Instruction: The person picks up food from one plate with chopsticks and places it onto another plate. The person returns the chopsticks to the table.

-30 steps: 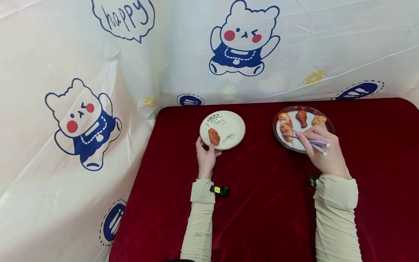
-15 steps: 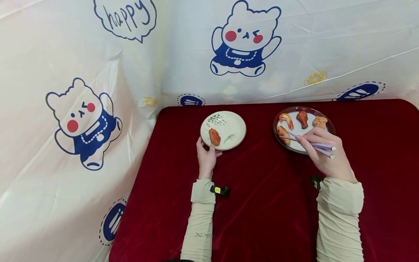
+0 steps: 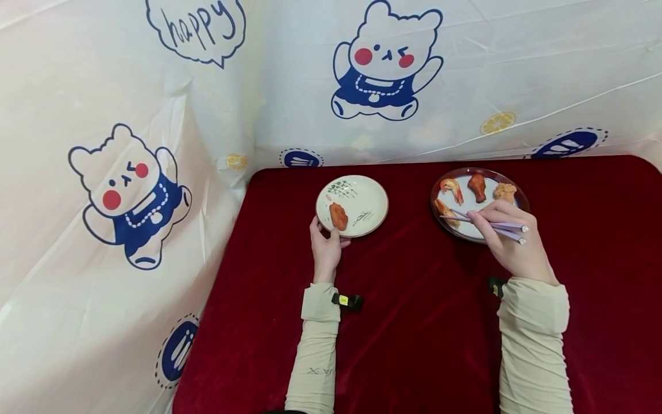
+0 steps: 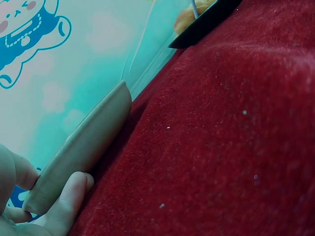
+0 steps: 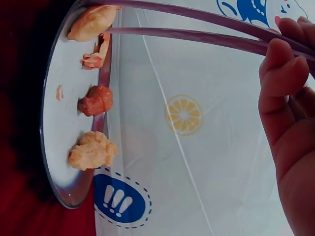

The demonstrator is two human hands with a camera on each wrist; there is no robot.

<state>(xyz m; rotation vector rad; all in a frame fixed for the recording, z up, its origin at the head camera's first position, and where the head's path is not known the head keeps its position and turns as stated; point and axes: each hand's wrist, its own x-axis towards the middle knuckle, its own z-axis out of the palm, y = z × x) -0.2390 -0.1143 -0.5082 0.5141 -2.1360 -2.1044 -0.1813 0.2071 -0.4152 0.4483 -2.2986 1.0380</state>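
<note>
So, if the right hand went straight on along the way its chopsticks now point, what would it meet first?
Probably the browned, dumpling-like piece on the dark-rimmed plate: the tips of the chopsticks are right at it, though contact is hard to judge.

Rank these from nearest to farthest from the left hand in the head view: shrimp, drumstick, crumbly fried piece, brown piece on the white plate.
1. Brown piece: on the white plate, just beyond the left hand.
2. Shrimp: left side of the dark-rimmed plate.
3. Drumstick: same plate, far middle.
4. Crumbly fried piece: same plate, right side.
</note>
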